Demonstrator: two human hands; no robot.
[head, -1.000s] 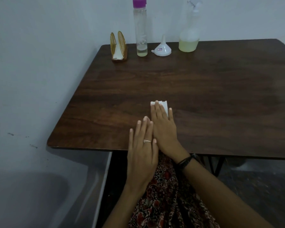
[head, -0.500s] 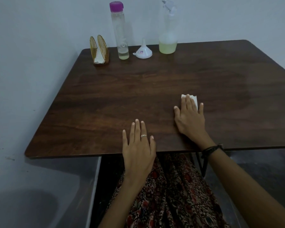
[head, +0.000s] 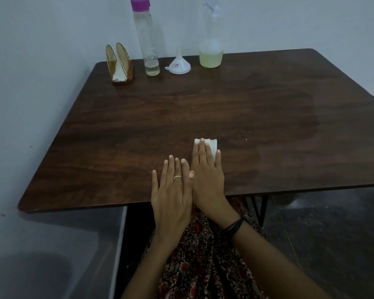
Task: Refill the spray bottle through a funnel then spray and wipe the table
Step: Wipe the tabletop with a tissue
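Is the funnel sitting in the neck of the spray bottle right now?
No, the funnel stands upside down on the table, apart from the spray bottle, between it and the purple-capped bottle.

Table (head: 203,108) centre and right bare, passable; napkin holder (head: 119,63), bottle (head: 146,37), funnel (head: 178,65), spray bottle (head: 211,44) line far edge.

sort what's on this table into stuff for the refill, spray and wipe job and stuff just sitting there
For the job: spray bottle, funnel, refill bottle, white tissue under the right hand, table.

Just there: gold napkin holder. The left hand lies flat, holding nothing.
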